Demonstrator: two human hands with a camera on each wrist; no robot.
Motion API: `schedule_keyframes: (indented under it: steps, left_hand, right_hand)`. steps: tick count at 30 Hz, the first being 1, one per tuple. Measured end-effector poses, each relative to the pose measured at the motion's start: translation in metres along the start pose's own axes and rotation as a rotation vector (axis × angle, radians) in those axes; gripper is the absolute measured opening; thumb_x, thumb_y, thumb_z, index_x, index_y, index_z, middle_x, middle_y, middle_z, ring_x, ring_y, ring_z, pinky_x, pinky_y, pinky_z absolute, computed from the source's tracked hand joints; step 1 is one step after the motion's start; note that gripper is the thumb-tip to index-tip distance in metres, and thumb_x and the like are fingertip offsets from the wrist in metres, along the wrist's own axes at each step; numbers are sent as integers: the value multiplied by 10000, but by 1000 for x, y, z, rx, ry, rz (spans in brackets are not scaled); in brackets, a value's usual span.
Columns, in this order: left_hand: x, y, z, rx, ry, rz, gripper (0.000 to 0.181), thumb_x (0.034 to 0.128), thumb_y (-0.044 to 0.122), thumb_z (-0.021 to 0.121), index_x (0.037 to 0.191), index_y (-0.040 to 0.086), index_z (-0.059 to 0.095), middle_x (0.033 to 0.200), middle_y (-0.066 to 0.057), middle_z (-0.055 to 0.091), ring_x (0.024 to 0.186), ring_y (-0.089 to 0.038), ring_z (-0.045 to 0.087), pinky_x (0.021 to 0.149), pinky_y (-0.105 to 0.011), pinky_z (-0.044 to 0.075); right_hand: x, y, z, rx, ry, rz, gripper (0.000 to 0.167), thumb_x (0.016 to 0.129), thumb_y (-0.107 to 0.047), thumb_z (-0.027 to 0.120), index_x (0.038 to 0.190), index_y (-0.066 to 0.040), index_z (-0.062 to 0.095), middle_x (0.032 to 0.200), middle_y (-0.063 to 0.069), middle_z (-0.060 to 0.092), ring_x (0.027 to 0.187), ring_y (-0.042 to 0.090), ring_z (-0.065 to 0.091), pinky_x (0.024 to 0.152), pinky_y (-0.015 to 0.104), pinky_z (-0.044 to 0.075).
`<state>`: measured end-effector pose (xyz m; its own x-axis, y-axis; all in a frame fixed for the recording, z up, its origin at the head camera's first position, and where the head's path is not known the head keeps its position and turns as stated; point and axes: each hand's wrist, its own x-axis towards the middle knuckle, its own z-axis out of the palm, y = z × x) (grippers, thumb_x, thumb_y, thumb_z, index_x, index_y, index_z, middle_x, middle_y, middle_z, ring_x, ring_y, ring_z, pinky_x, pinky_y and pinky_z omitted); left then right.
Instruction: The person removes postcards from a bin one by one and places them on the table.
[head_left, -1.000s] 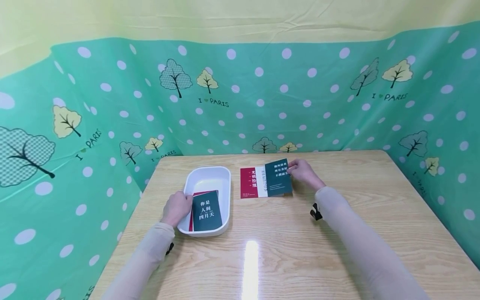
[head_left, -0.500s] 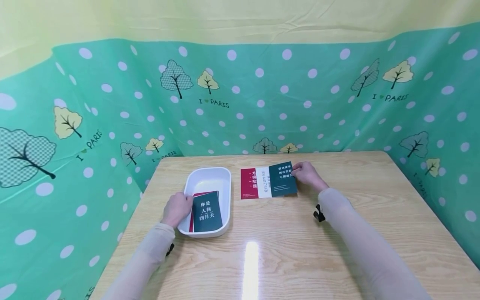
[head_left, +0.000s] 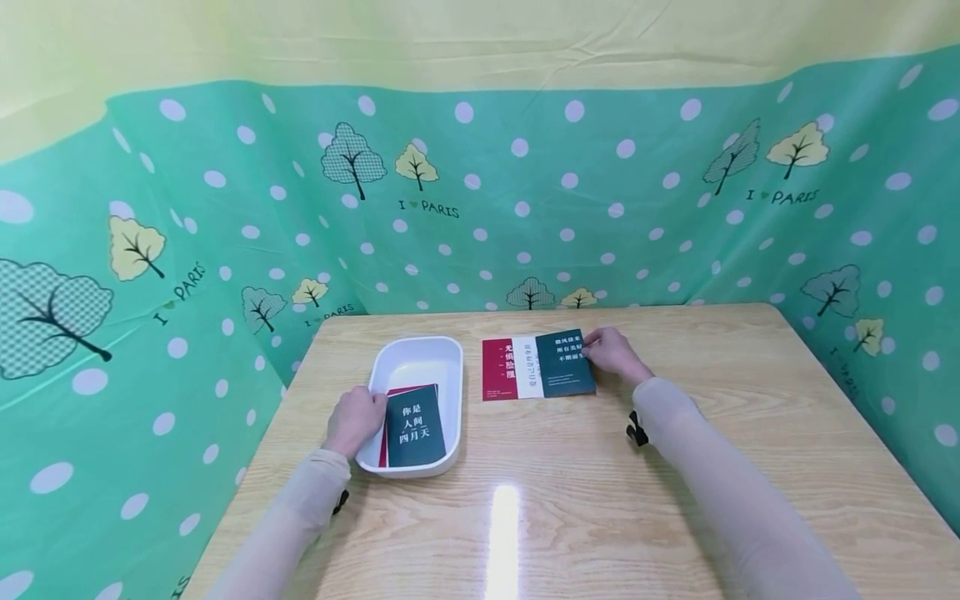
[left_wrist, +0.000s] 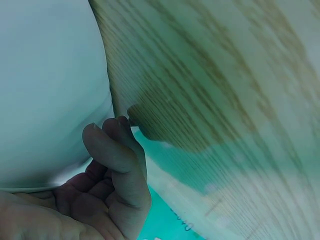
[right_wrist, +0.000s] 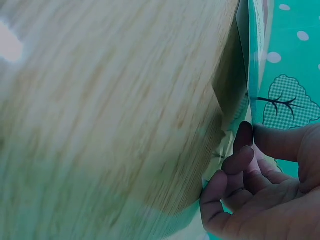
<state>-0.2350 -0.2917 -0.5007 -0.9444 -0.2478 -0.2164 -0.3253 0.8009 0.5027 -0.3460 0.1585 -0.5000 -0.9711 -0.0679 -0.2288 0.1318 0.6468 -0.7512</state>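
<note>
My left hand (head_left: 358, 418) grips the left rim of a white plastic tub (head_left: 408, 367). Inside the tub a dark green card (head_left: 417, 450) with white characters lies over a red card (head_left: 383, 448). To the right of the tub, my right hand (head_left: 617, 353) pinches the right edge of another dark green card (head_left: 562, 379). That card partly covers a white card (head_left: 528, 371), which lies beside a second red card (head_left: 497, 367). In the right wrist view, thumb and index finger meet on the card's thin edge (right_wrist: 253, 90), and the other fingers are curled.
All of this stands on a light wood-grain table (head_left: 600, 500). A green polka-dot cloth (head_left: 465, 217) with printed trees hangs around its back and sides. A bright light reflection (head_left: 503, 533) shows near the front of the table.
My right hand has drawn the dark green card slightly to the right and lowered it, uncovering more of the white card. My left hand keeps its hold on the tub.
</note>
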Motion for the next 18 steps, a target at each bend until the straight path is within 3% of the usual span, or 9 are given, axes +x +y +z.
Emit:
schedule_keyframes:
  steps: [13,18]
  left_hand:
    - [0,1,0,17,1,0,358,1077,246,451,800,51,567,710,-112,561,634,-235,603,519,-302,508]
    - [0,0,0,17,2,-1,360,1083,253,456,821,41,583,719,-118,566,643,-237,607,523,-302,503]
  right_hand:
    - [2,4,5,-13,25,51,308,1038,-63,616,1318,66,602,1257,258,626,1029,321,596,802,354,512]
    - [2,5,4,-25,40,44,271,1033,-71,629,1268,62,602,1168,238,637,963,307,599,753,344,503]
